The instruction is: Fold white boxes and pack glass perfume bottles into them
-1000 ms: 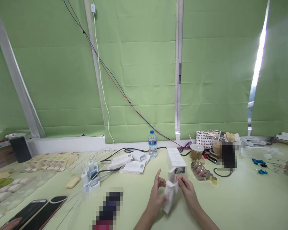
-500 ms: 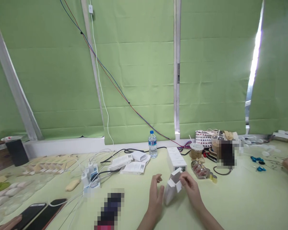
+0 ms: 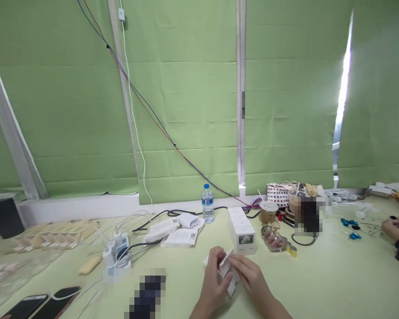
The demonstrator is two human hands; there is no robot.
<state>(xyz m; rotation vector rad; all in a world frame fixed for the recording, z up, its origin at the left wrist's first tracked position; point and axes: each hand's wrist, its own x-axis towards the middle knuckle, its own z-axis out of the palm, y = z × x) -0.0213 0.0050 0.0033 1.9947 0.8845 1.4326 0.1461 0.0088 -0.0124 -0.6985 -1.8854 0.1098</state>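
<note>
A small white carton [image 3: 233, 285] is held between my two hands low in the middle of the head view, partly hidden by the fingers. My left hand [image 3: 213, 281] is wrapped round its left side. The fingers of my right hand [image 3: 251, 275] press together against a flap at its upper end. Just beyond the hands stands a row of white boxes [image 3: 242, 228] with a small picture on the near end. Several opened or flattened white cartons [image 3: 179, 238] lie to the left of the row.
A water bottle [image 3: 208, 206] stands behind the cartons. Lidded cups [image 3: 268, 212] and a clear pack [image 3: 273, 239] are at right. White chargers with cables [image 3: 117, 252], a yellow bar-shaped object [image 3: 89, 266] and phones [image 3: 28, 305] lie left. Another person's hand [image 3: 397, 228] is at far right.
My left hand has closed round the carton, and my right fingers have moved left onto its flap. The carton has turned. The whole view has shifted slightly.
</note>
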